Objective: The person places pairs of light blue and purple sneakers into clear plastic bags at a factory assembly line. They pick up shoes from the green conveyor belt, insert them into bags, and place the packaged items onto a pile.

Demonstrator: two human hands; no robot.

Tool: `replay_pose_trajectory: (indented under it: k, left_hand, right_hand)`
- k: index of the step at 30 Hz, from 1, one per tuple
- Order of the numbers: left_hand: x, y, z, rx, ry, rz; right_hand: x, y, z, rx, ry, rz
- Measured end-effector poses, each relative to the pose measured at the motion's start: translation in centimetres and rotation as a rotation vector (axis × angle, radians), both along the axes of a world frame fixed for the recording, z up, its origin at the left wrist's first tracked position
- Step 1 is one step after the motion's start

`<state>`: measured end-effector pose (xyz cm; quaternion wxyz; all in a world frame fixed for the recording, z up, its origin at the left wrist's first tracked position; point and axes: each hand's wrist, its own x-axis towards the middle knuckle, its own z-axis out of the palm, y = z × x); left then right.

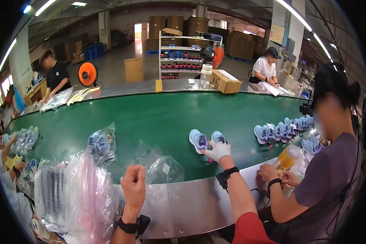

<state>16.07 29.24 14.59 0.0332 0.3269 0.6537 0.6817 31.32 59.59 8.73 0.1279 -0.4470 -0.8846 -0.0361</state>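
My left hand (134,184), bare and closed in a pinch, is raised over the near edge of the green belt. Beside it spreads a thin clear plastic bag (160,167), whose edge appears caught in the fingers. My right hand (218,152), in a white glove, reaches onto a pair of light-blue shoes. Its thumb is at the heel of the left shoe (198,140), and its fingers are over the right shoe (218,136), partly hiding it. A small pink tag shows below that hand.
A bagged pair of shoes (101,143) lies at left, behind a stack of clear plastic bags (75,195). A row of blue shoes (278,131) stands at right, near a co-worker (325,171). A cardboard box (226,81) stands beyond the green belt (150,110).
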Motion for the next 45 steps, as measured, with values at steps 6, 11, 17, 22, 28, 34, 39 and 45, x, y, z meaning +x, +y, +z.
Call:
replay_pose_trajectory:
  k: [6,11,17,22,28,34,39,45]
  left_hand:
    - [0.7,0.0,-1.3,-0.009,-0.044,0.008]
    - [1.1,-0.5,-1.0,0.001,-0.037,-0.005]
    - [2.2,-3.2,0.8,-0.112,0.063,0.067]
    - [0.9,-4.4,1.2,-0.058,-0.024,0.061]
    - [1.6,-4.3,2.0,0.031,-0.332,-0.014]
    - [2.2,-3.8,4.6,0.059,-0.214,-0.151]
    - [6.5,-0.2,2.6,-0.085,0.603,-0.277]
    - [3.4,1.7,5.4,-0.259,0.432,-0.142]
  right_hand:
    - [-1.9,0.0,-1.3,-0.032,-0.074,-0.055]
    - [-1.8,0.0,-3.2,0.134,0.056,0.071]
    - [-4.8,-0.2,-2.1,-0.053,-0.053,0.065]
    - [-3.2,-3.1,0.5,-0.318,0.446,0.085]
    - [2.6,-11.1,6.5,-1.257,1.749,0.655]
    - [5.5,-17.4,5.8,-1.068,1.038,0.646]
    - [-2.3,-23.8,0.2,-0.491,0.767,0.672]
    - [-0.2,-25.9,6.1,0.014,0.057,1.155]
